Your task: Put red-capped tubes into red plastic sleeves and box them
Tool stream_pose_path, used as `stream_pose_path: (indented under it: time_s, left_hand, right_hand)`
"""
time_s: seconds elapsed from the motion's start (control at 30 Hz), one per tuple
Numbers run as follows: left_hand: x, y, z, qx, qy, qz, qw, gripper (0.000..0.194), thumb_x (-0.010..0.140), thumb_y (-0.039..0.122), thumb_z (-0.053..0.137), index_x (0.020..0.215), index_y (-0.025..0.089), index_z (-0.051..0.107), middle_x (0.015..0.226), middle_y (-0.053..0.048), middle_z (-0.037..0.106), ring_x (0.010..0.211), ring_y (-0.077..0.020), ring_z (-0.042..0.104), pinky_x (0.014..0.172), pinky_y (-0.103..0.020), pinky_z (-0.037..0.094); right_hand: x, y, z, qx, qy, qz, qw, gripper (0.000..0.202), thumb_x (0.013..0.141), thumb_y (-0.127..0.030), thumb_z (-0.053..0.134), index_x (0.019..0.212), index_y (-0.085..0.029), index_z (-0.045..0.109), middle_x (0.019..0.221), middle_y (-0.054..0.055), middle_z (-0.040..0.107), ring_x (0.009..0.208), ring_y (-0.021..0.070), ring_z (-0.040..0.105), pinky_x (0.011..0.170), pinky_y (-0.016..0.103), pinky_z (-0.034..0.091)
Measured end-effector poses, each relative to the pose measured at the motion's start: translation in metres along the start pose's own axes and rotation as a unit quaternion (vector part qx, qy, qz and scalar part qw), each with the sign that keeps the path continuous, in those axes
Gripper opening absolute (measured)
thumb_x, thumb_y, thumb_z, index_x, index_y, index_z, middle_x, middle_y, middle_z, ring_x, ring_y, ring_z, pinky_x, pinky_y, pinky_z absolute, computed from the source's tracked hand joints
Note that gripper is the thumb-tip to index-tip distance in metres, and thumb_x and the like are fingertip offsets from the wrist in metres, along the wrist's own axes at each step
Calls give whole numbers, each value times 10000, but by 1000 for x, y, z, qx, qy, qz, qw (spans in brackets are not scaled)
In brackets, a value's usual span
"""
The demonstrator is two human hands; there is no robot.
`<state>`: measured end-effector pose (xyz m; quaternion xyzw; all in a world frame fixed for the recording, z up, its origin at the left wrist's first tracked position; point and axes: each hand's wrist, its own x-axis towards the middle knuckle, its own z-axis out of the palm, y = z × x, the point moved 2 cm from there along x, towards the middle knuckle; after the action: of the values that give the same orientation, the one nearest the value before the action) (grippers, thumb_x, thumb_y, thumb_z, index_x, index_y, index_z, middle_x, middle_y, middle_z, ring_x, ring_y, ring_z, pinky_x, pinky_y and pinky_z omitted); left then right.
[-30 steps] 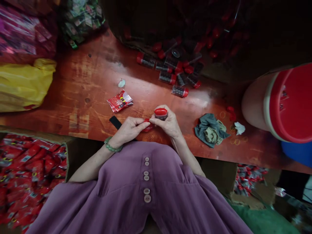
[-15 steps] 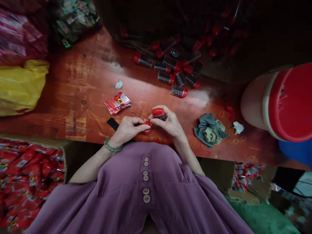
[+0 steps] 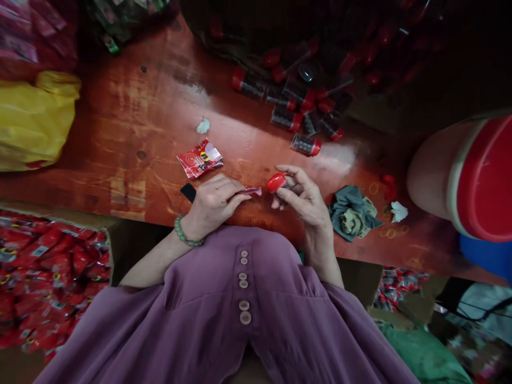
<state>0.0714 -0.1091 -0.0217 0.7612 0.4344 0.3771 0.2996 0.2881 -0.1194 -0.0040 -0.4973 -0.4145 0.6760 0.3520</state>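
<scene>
My left hand (image 3: pixel 218 201) pinches a small red packet (image 3: pixel 251 191) between thumb and fingers, its edge pointing right. Apart from it, my right hand (image 3: pixel 306 198) grips a small clear bottle with a red cap (image 3: pixel 277 182); the cap faces up and left, and dark contents show behind my fingers. A short stack of flat red printed packets (image 3: pixel 200 159) lies just beyond my left hand. Past my right hand, a similar red-capped bottle (image 3: pixel 305 144) rests on its side at the near edge of a pile of bottles (image 3: pixel 285 118).
A crumpled grey cloth (image 3: pixel 352 213) lies right of my right hand, near a large lidded bucket (image 3: pixel 434 168). At left sit a yellow bag (image 3: pixel 36 125) and, below the wooden table (image 3: pixel 96 112), a box of filled red packets (image 3: pixel 56 266). A black strip (image 3: pixel 188 192) is by my left hand.
My hands have moved apart. The right hand has gone to the right with the bottle, now tilted; the left still holds the packet, turned edge-on. The view has shifted slightly.
</scene>
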Motion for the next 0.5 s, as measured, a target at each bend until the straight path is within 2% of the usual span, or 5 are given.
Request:
stream_pose_path:
  time_s: [0.07,0.17,0.3,0.4,0.5]
  left_hand:
    - [-1,2,-1,48,5,44,998,141,916,286,669,877,165,730,814,-43,761,728,-147,674,739,-288,544]
    - [-2,5,-2,79,9,82,993,101,923,224,640,934,163,720,861,-54,760,778,-161,677,775,-305,554]
    - [-6,7,-2,98,-1,102,990,120,927,197,612,969,167,719,879,-59,759,814,-174,674,801,-323,562]
    - [-9,9,-3,116,-9,103,988,138,935,199,593,968,173,724,884,-62,759,821,-181,672,797,-336,562]
    - [-12,11,-3,123,-21,111,986,144,936,182,582,971,181,722,907,-62,763,829,-183,671,784,-345,556]
  right_hand:
    - [-5,-4,4,38,-28,11,999,416,864,-397,743,1208,-227,586,857,-24,704,503,55,622,430,161,441]
    - [-11,-6,10,65,-48,30,996,314,868,-390,736,1111,-203,668,755,-33,700,415,33,551,378,148,379]
    - [-14,-4,14,74,-15,54,996,231,819,-392,773,924,-190,731,623,-47,655,366,31,492,338,149,314]
    - [-16,-1,16,96,14,78,992,238,795,-392,784,889,-183,718,573,-57,633,333,24,440,315,146,260]
    - [-18,3,19,118,10,109,987,240,791,-365,783,882,-173,671,582,-65,634,315,13,397,300,142,245]
